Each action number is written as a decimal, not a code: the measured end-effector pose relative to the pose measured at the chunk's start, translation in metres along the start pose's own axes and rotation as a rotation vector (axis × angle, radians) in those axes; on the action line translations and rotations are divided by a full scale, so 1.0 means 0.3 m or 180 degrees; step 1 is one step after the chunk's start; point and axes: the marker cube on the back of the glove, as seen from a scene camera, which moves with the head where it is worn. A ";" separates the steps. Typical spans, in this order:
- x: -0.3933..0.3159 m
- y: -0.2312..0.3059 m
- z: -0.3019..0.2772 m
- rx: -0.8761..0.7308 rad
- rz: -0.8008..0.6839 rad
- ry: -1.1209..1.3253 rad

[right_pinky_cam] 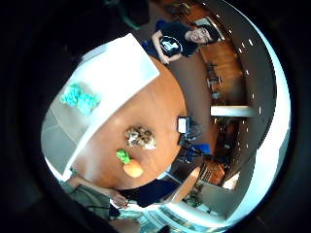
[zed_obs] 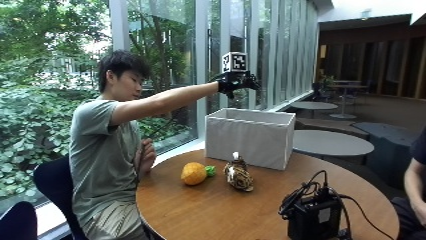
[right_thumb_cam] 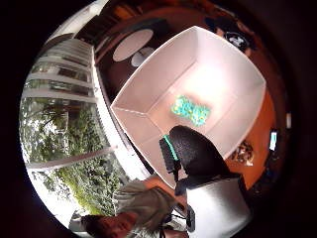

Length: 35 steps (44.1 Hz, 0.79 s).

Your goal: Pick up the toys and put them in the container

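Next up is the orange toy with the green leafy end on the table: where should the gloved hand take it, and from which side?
Probably from above, fingers round the plump orange body of the orange toy with the green leafy end. It lies on its side on the round wooden table, clear of the striped plush toy, so the top is open; the leafy end looks too small to hold.

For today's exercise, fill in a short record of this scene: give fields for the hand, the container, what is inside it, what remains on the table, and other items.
hand: gloved right hand held high above the container, fingers spread, holding nothing
container: white box on the round wooden table, open top
inside: one turquoise toy on the box floor
on table: orange toy with green leaves; striped plush toy, both in front of the box
other: black device with cables near the table edge
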 end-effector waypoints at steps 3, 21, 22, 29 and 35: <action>0.081 0.054 -0.018 -0.0050 0.0158 0.0145; 0.712 0.451 0.403 -0.0580 0.0214 -0.0046; 0.765 0.475 0.450 -0.0652 0.0169 0.0023; 0.790 0.494 0.780 -0.1197 0.0270 -0.0183; 0.746 0.468 1.032 -0.1493 0.0570 -0.0305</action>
